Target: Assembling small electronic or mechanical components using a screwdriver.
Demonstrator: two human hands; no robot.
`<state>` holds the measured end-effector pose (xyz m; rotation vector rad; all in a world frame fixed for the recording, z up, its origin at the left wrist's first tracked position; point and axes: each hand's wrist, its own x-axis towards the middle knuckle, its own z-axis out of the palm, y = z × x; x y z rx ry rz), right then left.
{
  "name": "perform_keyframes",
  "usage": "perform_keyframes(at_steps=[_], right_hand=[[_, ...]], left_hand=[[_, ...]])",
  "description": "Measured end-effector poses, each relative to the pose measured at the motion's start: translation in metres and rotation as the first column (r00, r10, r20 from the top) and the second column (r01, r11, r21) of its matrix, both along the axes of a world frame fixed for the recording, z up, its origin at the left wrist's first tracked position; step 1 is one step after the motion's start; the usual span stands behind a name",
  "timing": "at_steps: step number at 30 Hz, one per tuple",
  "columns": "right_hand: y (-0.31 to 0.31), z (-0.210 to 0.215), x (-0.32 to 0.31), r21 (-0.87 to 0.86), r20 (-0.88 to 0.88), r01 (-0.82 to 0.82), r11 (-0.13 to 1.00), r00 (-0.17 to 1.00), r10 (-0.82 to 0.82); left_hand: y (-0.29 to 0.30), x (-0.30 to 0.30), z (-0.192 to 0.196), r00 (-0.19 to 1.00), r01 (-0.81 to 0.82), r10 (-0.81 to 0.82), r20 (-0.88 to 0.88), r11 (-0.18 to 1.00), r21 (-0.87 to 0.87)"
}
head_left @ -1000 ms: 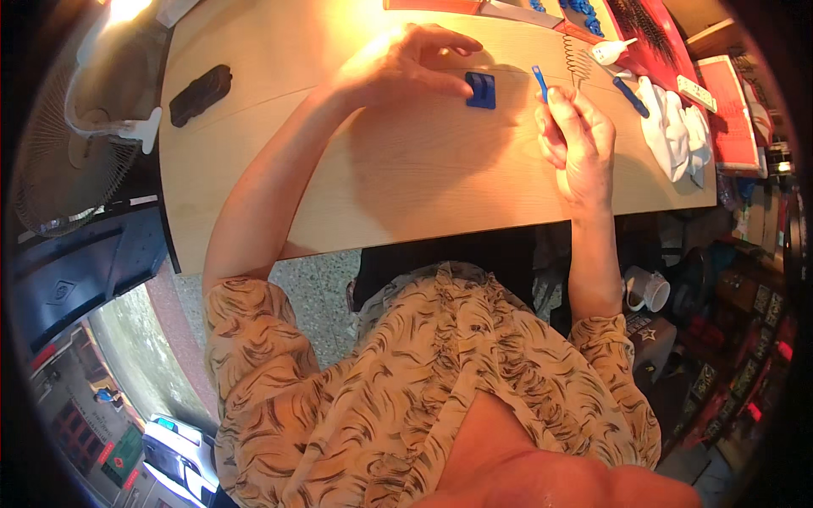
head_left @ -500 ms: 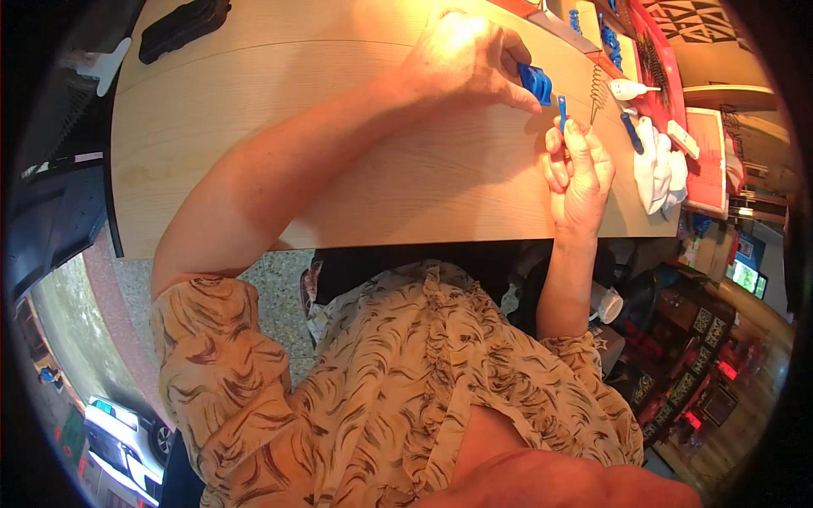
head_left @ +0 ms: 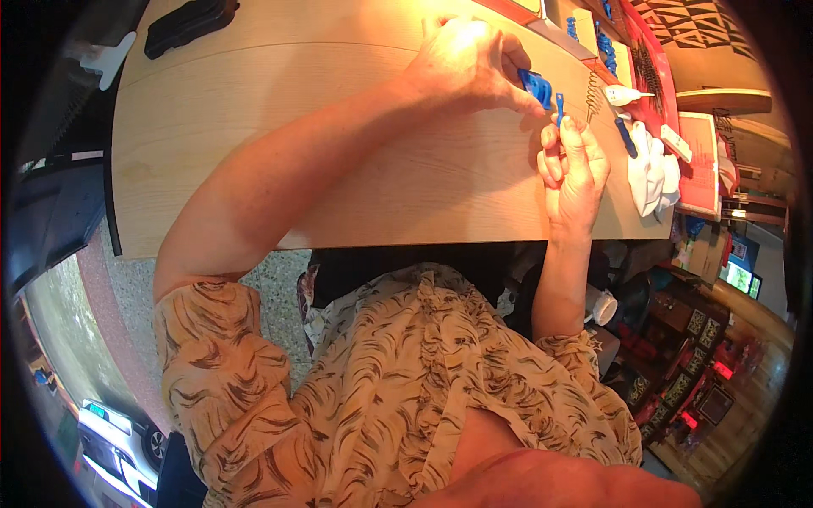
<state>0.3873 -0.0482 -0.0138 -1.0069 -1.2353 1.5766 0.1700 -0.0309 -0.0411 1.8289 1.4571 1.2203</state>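
My left hand reaches over the far right part of the wooden table, its fingers closed on a blue curved plastic part. Just to the right and nearer me, my right hand is palm up, pinching a small blue strip-like piece between thumb and forefinger. The strip stands upright, its tip close to the curved part with a narrow gap between them. The lower end of the strip is hidden by my fingertips.
Right of my hands lie a coiled wire spring, a white nozzle bottle, a dark blue handled tool and a white cloth. Small blue parts sit in a tray at the far right. A black case rests far left on the table.
The blue curved part has turned slightly in my left hand. My right hand and the strip have shifted a little to the left within the view.
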Motion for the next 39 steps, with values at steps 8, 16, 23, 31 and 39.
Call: perform_keyframes(at_steps=[8, 16, 23, 31, 39], right_hand=[[0.003, -0.007, 0.004, 0.004, 0.011, 0.026, 1.000, 1.000, -0.027], [0.003, -0.007, 0.006, 0.054, 0.154, -0.018, 0.998, 0.988, 0.009], [0.002, -0.007, 0.001, 0.161, 0.266, -0.022, 0.987, 0.964, -0.022], [0.004, -0.011, -0.006, 0.235, 0.355, -0.065, 0.970, 0.935, -0.023], [0.002, -0.004, -0.017, 0.267, 0.431, -0.057, 0.962, 0.900, -0.066]], left_hand=[[-0.014, 0.002, 0.037, 0.852, -0.133, 0.157, -0.499, 0.988, 0.083], [0.000, -0.015, 0.005, 0.904, 0.117, -0.020, -0.427, 0.972, 0.203], [-0.011, -0.007, 0.012, 0.891, -0.017, 0.121, -0.438, 0.972, 0.235], [0.003, -0.028, 0.019, 0.820, 0.268, -0.108, -0.563, 0.940, 0.209], [-0.006, -0.011, 0.006, 0.865, 0.017, 0.090, -0.493, 0.978, 0.209]])
